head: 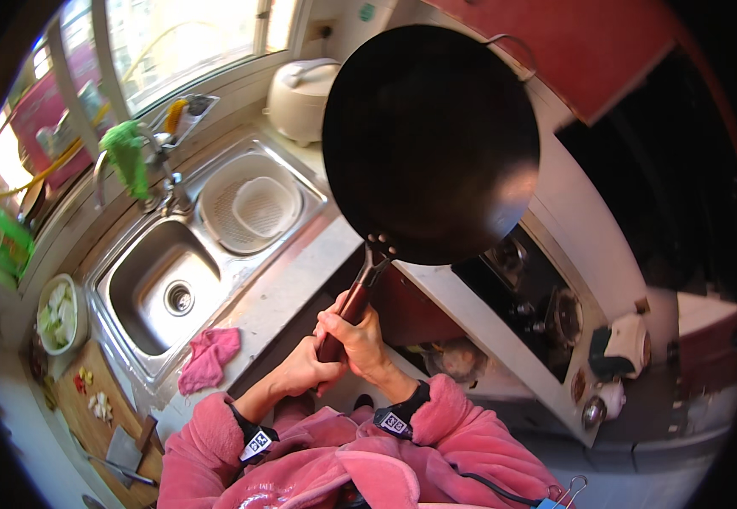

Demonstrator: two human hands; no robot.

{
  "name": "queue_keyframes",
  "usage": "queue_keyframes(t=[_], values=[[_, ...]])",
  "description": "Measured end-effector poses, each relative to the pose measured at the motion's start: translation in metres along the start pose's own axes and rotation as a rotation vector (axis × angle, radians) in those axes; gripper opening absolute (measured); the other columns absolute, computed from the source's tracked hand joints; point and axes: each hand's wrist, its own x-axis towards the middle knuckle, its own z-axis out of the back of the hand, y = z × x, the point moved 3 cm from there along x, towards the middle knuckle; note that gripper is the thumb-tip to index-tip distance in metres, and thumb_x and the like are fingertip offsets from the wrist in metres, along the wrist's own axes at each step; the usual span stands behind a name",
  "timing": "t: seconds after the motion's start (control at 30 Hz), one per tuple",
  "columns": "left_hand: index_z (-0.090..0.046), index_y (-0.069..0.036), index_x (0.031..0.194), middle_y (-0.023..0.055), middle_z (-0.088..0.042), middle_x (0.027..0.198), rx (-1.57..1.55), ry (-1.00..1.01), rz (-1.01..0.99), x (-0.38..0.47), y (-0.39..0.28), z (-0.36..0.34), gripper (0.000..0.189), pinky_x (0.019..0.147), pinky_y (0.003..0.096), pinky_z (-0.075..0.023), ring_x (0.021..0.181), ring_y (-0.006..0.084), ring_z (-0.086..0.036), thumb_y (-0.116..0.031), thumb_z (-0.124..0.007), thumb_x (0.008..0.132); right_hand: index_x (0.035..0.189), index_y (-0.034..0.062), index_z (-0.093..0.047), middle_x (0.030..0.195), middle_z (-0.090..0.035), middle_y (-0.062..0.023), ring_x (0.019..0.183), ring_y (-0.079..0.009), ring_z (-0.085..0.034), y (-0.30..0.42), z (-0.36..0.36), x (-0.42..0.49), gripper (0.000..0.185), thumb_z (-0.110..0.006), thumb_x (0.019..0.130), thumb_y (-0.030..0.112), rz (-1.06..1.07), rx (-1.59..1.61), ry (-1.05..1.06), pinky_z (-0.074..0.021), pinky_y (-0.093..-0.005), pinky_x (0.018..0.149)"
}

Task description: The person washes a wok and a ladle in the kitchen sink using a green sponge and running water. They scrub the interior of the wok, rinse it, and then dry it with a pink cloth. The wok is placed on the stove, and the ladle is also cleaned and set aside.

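Note:
A large dark wok (432, 140) is held up in front of me by its reddish-brown wooden handle (355, 302). My left hand (308, 366) grips the lower end of that handle. Just above it, my right hand (359, 337) is wrapped around the same handle. The wok's inner face is turned toward me, and nothing can be seen inside it. A wire loop (514, 51) sticks out from its far rim. Behind the wok, part of the counter and the stove is hidden.
On the left, a steel sink (152, 286) has a white strainer basket (215, 210) in its second basin. A cutting board (75, 407) holds chopped pieces and a cleaver (123, 455). A pink cloth (209, 359) lies on the counter edge. The gas stove (553, 305) is at right, a rice cooker (301, 102) behind.

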Motion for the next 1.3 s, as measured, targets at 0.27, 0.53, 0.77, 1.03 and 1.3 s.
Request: queue_keyframes(t=[0.27, 0.53, 0.77, 1.03, 1.3], values=[[-0.053, -0.002, 0.073, 0.0054, -0.050, 0.055, -0.228, 0.208, 0.221, 0.054, 0.049, -0.101, 0.010, 0.037, 0.0283, -0.0396, 0.040, 0.0150, -0.047, -0.004, -0.063, 0.074, 0.090, 0.0065, -0.048, 0.072, -0.060, -0.0062, 0.063, -0.0139, -0.061, 0.014, 0.113, -0.075, 0.024, -0.071, 0.085, 0.011, -0.035, 0.043, -0.229, -0.0515, -0.0288, 0.060], [-0.050, -0.005, 0.067, 0.0044, -0.048, 0.054, -0.301, 0.312, 0.365, 0.114, 0.083, -0.261, 0.015, 0.037, 0.0274, -0.0366, 0.040, 0.0127, -0.045, -0.004, -0.061, 0.077, 0.094, 0.0040, -0.047, 0.074, -0.062, -0.0103, 0.062, -0.0174, -0.062, 0.081, 0.248, -0.173, 0.030, -0.073, 0.084, 0.017, 0.023, 0.042, -0.312, -0.0530, -0.0312, 0.057], [-0.046, -0.009, 0.065, 0.0016, -0.045, 0.054, -0.213, 0.404, 0.418, 0.188, 0.105, -0.391, 0.024, 0.038, 0.0259, -0.0340, 0.040, 0.0115, -0.043, -0.011, -0.060, 0.084, 0.081, 0.0007, -0.058, 0.065, -0.063, -0.0084, 0.054, -0.0155, -0.060, 0.139, 0.373, -0.232, 0.021, -0.071, 0.083, 0.017, 0.028, -0.012, -0.478, -0.0494, -0.0283, 0.052], [-0.047, -0.010, 0.066, 0.0004, -0.046, 0.057, -0.167, 0.490, 0.450, 0.272, 0.118, -0.485, 0.021, 0.040, 0.0262, -0.0347, 0.043, 0.0103, -0.043, -0.009, -0.059, 0.083, 0.082, 0.0000, -0.059, 0.067, -0.063, -0.0088, 0.057, -0.0173, -0.061, 0.182, 0.484, -0.260, 0.021, -0.070, 0.082, 0.018, 0.067, -0.004, -0.647, -0.0505, -0.0306, 0.055], [-0.052, -0.010, 0.078, 0.0012, -0.052, 0.064, -0.165, 0.507, 0.506, 0.329, 0.139, -0.542, 0.012, 0.041, 0.0252, -0.0347, 0.047, 0.0094, -0.047, -0.008, -0.063, 0.083, 0.089, 0.0020, -0.055, 0.073, -0.061, -0.0084, 0.066, -0.0186, -0.060, 0.214, 0.548, -0.283, 0.023, -0.068, 0.081, 0.019, 0.044, 0.012, -0.712, -0.0514, -0.0325, 0.060]])
